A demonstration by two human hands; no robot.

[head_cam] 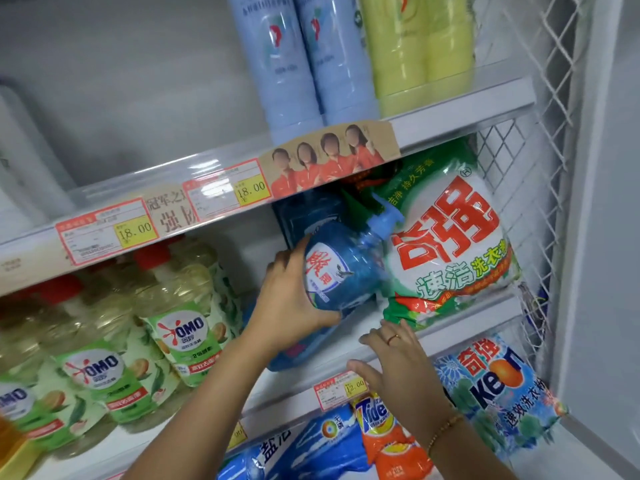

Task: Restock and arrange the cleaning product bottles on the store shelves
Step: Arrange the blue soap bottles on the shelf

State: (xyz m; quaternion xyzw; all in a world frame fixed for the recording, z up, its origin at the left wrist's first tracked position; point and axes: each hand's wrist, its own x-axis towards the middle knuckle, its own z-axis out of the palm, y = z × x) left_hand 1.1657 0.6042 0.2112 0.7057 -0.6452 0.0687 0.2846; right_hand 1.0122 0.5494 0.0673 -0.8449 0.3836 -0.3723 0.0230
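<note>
So the person has the blue pump bottle (343,271) in the left hand (294,299), fingers curled round its lower body. The bottle is tipped over, pump pointing up and to the right, and held above the middle shelf (356,317) rather than standing on it.

It's crowded in there. The pump sits right against the big green-and-white detergent bag (450,251) leaning at the right end, and the upper shelf (450,123) edge is close overhead. A darker blue bottle (308,213) stands at the back behind it, and another blue bottle (294,358) lies under the left wrist.

The right hand (391,358) is at the front of the same shelf by the 12.00 price tag (341,386), fingers straight and spread, holding nothing. Can't tell if it's actually touching the lip.

Left of all this is a row of OMO bottles (183,323) with red caps. Pale blue bottles (277,64) and yellow-green bottles (415,53) stand on the shelf above. A Tide bag (381,434) and a Keon bag (495,393) sit on the shelf below, and a wire mesh panel (540,98) closes off the right side.
</note>
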